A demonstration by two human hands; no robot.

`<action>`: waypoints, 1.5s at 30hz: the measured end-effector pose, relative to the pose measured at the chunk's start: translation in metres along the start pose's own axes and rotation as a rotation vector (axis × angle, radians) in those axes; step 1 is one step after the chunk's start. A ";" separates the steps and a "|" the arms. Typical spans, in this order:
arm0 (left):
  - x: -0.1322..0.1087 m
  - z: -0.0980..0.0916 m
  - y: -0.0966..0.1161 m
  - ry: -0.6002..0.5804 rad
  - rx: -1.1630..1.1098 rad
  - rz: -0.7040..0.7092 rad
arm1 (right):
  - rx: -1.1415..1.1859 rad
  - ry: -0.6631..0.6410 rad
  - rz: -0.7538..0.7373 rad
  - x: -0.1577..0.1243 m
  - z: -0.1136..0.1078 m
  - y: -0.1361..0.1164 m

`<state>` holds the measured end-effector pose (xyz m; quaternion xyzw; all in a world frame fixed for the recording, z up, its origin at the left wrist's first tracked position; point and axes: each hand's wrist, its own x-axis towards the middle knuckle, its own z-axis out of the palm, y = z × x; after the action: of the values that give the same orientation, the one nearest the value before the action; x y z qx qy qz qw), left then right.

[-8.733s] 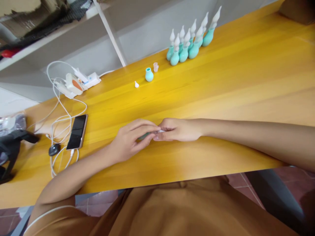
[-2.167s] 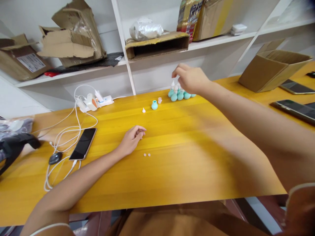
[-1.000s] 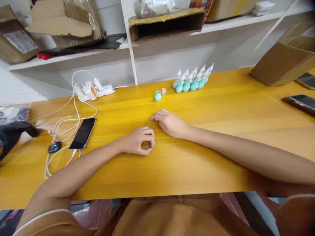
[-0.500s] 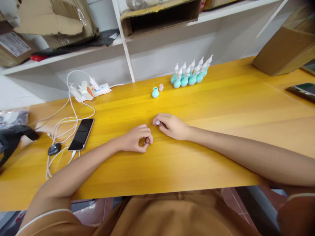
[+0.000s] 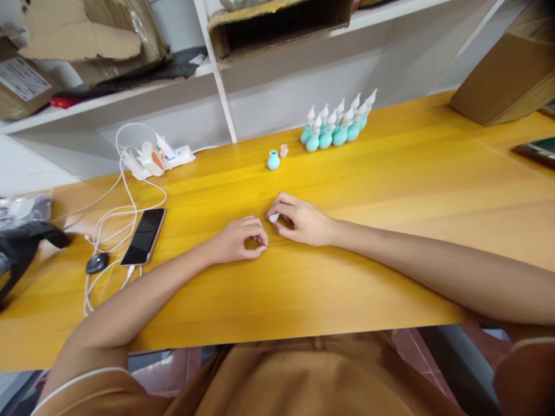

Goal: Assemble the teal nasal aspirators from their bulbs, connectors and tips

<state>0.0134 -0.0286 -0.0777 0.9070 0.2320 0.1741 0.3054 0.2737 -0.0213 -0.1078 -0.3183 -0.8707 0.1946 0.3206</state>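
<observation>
Over the middle of the table, my right hand (image 5: pixel 301 219) pinches a small white piece (image 5: pixel 274 218) between thumb and fingers; the fingers partly hide it. My left hand (image 5: pixel 240 240) rests just to its left, thumb and fingers curled into a ring. What it holds, if anything, I cannot make out. Beyond the hands stands an open-necked teal bulb (image 5: pixel 273 161), upright, beside a small pale pink translucent cup-like part (image 5: pixel 284 151). Further right, several teal bulb nasal aspirators (image 5: pixel 325 140) with white pointed tips stand close together in two rows.
At left lie a phone (image 5: pixel 144 237), looped white cables, a black earbud-like case (image 5: pixel 97 263) and a power strip (image 5: pixel 180 157) with plugs. A cardboard box (image 5: pixel 498 81) and another dark device (image 5: pixel 540 151) are at right. Shelves with boxes rise behind the table.
My right hand has opened its grip slightly, and more of the white piece shows. The left hand has shifted up a little, its fingers still curled.
</observation>
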 end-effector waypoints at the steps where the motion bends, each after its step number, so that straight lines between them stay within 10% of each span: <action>1: -0.001 0.000 -0.001 0.017 -0.005 0.012 | 0.016 0.005 -0.007 0.000 0.000 0.000; 13: 0.002 0.008 -0.014 0.558 -0.680 -0.203 | 0.735 0.033 0.349 -0.004 0.022 -0.043; 18: 0.002 0.023 0.000 0.550 -0.937 -0.258 | 0.823 0.008 0.384 -0.005 0.020 -0.041; 45: 0.000 0.022 0.010 0.599 -0.455 -0.104 | 0.775 0.002 0.345 -0.004 0.019 -0.036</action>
<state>0.0265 -0.0462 -0.0878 0.7119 0.3120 0.4628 0.4262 0.2479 -0.0522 -0.1036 -0.3157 -0.6667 0.5581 0.3800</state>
